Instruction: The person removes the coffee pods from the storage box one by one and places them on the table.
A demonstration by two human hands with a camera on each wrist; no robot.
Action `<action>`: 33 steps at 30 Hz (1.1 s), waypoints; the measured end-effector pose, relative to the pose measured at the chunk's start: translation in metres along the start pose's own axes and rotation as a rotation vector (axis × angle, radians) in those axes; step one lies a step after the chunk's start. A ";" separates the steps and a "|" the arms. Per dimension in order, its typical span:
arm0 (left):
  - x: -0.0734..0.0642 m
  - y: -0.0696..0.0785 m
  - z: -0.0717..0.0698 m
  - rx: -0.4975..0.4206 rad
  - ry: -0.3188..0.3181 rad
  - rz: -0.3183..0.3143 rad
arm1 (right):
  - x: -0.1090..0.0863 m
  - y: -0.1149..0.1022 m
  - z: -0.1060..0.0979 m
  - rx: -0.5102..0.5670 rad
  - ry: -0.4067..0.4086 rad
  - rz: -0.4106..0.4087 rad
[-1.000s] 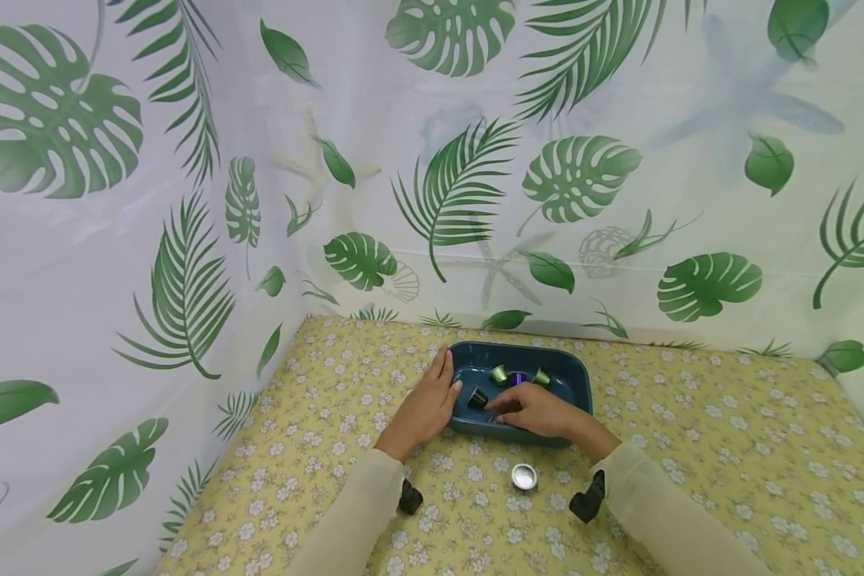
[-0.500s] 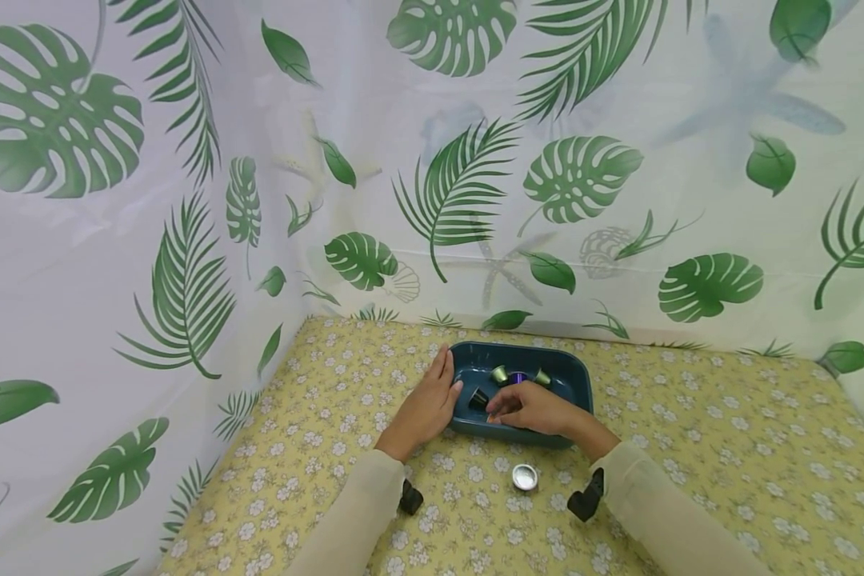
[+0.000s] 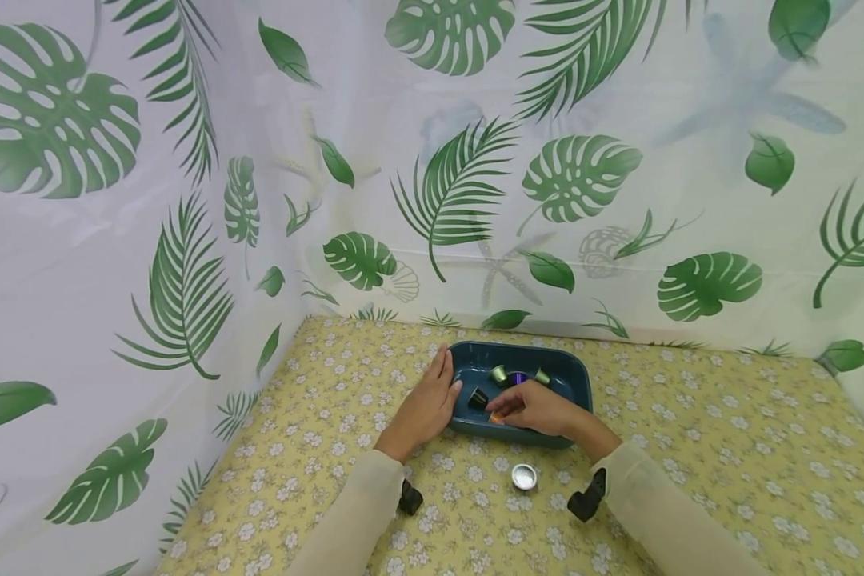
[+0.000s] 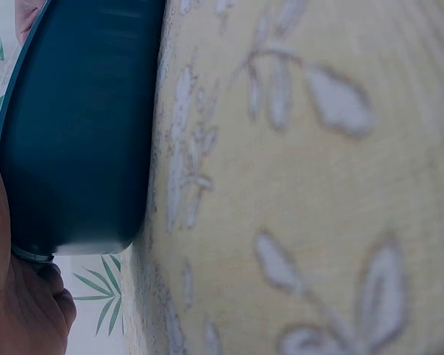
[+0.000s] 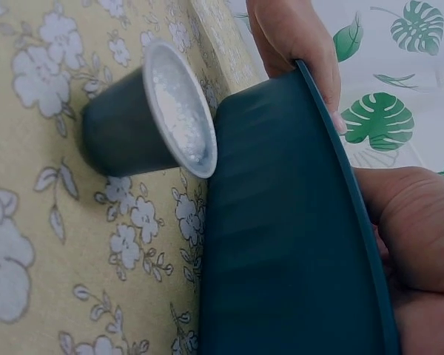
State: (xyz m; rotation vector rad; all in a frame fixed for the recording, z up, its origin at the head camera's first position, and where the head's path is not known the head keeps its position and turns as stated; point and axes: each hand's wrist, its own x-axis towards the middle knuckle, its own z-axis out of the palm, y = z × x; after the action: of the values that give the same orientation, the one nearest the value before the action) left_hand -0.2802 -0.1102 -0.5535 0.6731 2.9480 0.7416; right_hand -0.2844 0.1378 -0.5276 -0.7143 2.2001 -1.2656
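Observation:
A dark blue dish (image 3: 572,392) with rounded corners stands on the table. My left hand (image 3: 426,404) holds its left rim, fingers along the outside and thumb over the edge. Inside the dish, my right hand (image 3: 536,409) pinches an orange coffee capsule (image 3: 496,418), mostly hidden by the fingers. Just left of these fingertips lies a black capsule (image 3: 478,398). Behind the hand are a light green capsule (image 3: 499,375), a purple capsule (image 3: 518,378) and another green capsule (image 3: 542,376). The dish wall hides the right fingertips in the right wrist view.
A capsule with a silver lid (image 3: 524,478) stands upright on the table in front of the dish, lid up, between the forearms. The yellow floral cloth (image 3: 706,448) covers the table. Behind and to the left hang white leaf-print sheets (image 3: 461,304).
My right fingers have shifted slightly within the dish, and the orange of the capsule between them shows more now. The left hand and the dish stay in place.

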 end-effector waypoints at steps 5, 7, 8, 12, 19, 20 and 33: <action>-0.001 0.002 -0.003 -0.004 0.002 0.003 | -0.003 -0.001 0.000 0.018 0.030 -0.026; -0.001 0.002 -0.003 0.001 0.002 0.002 | -0.005 -0.002 0.000 0.020 0.032 -0.050; -0.001 0.002 -0.003 0.003 0.003 0.002 | -0.006 -0.003 0.000 0.017 0.034 -0.061; 0.000 0.001 0.000 0.008 0.004 -0.006 | -0.009 -0.006 0.000 0.001 0.053 -0.078; 0.000 -0.001 0.000 -0.006 0.005 -0.007 | -0.017 -0.011 -0.002 -0.048 0.127 -0.080; 0.000 0.000 0.000 -0.006 0.006 -0.007 | -0.018 -0.011 -0.002 -0.048 0.135 -0.077; 0.000 0.001 0.000 0.004 0.006 -0.008 | -0.030 -0.015 0.001 0.019 0.218 -0.082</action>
State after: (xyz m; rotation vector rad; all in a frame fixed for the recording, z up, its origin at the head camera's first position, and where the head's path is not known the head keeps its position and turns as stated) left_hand -0.2794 -0.1095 -0.5533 0.6605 2.9564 0.7381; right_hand -0.2588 0.1503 -0.5103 -0.6940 2.3486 -1.4653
